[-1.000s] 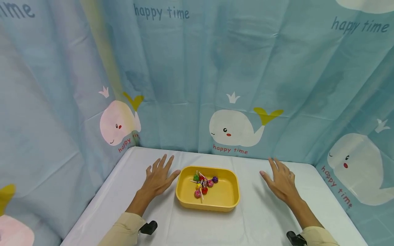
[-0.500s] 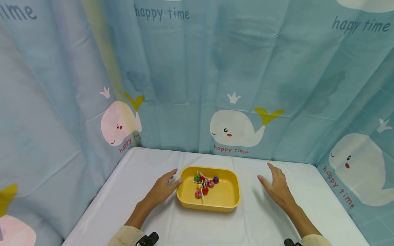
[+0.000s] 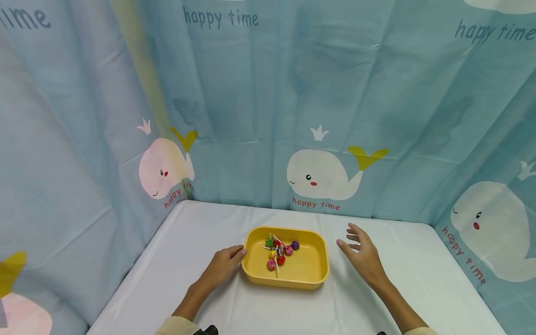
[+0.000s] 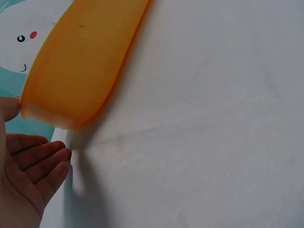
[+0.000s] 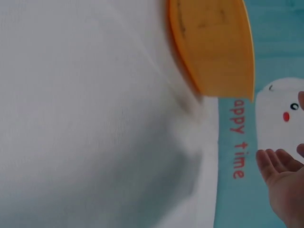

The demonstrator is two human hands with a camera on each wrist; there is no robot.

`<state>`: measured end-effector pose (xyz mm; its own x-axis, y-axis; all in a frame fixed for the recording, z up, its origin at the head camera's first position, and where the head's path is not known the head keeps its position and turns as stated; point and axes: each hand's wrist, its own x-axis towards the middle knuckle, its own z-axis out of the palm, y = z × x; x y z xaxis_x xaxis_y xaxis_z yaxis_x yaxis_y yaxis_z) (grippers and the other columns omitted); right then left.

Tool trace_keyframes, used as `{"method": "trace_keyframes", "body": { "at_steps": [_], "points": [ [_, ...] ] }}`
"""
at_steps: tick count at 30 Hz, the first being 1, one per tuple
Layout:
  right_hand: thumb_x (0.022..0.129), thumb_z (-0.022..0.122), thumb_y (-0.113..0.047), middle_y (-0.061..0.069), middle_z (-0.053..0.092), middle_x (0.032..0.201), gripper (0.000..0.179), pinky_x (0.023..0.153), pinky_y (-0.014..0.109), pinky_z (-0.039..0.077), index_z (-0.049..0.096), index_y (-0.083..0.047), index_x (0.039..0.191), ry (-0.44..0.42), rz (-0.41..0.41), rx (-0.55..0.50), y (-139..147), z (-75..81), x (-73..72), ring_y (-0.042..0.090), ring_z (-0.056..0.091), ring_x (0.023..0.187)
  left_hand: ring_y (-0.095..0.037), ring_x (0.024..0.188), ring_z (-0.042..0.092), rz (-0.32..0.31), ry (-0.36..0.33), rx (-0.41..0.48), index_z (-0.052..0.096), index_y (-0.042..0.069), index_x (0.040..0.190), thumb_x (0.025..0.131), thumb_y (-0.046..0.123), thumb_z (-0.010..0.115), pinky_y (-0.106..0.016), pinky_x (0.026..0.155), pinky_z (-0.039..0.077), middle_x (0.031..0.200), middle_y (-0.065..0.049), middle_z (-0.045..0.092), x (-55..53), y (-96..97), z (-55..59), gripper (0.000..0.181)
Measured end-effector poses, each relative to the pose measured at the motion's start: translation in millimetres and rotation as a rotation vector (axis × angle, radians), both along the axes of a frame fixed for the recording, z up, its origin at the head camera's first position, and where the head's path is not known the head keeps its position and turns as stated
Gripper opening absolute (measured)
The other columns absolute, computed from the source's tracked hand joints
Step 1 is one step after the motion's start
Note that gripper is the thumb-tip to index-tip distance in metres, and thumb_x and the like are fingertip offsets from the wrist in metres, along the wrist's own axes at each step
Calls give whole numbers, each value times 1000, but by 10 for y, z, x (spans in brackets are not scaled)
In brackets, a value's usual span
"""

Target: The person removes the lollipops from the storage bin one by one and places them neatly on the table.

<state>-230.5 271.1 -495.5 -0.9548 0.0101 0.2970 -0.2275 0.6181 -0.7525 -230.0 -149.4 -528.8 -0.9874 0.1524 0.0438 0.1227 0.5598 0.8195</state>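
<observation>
A yellow plastic tray [image 3: 309,266] stands on the white-covered table, with several wrapped lollipops [image 3: 280,260] heaped left of its middle. My left hand [image 3: 220,267] is at the tray's left end. In the left wrist view its thumb meets the rim of the tray [image 4: 78,61], while the loosely bent fingers [image 4: 45,164] lie below, apart from the wall. Off the tray's right end, my right hand [image 3: 364,261] hovers with bent, spread fingers and holds nothing. The right wrist view shows a gap between the tray [image 5: 218,52] and that hand [image 5: 287,190].
White cloth covers the table [image 3: 201,223]. A blue curtain [image 3: 234,172] printed with whales and lettering hangs along the back and both sides, close to the table's edges.
My left hand has lowered from above the table to the tray's left end, its fingers drawn together. My right hand has moved left toward the tray. The tray and lollipops stay put.
</observation>
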Motion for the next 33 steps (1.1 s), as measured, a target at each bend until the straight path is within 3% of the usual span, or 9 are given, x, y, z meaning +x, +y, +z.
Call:
{"method": "trace_keyframes", "body": {
  "at_steps": [9,16,27,33],
  "points": [
    [100,75,-43,15,58,148,74,108,53,55,44,-11,159,-45,43,-81,-237,12,36,35,62,133,-40,141,57,28,-24,38,62,-4,145,109,46,58,-58,118,46,144,-18,66,30,-5,-10,61],
    [99,78,-36,13,60,147,68,109,48,55,49,-11,155,-85,64,-135,-432,1,62,33,63,132,-39,140,58,43,-26,38,65,-1,143,109,44,59,-58,117,47,143,-17,67,14,7,-31,57],
    [95,82,-39,16,62,143,64,106,43,58,57,-13,149,-61,123,-203,-630,-11,71,31,66,129,-39,141,57,62,-47,64,64,1,144,109,46,57,-58,118,46,145,-16,66,8,19,-50,58],
    [95,83,-33,18,62,141,65,108,45,57,57,-6,149,-70,163,-251,-764,0,80,32,66,129,-38,143,56,63,-60,79,64,2,145,109,48,58,-57,119,45,146,-14,66,16,25,-64,59]
  ]
}}
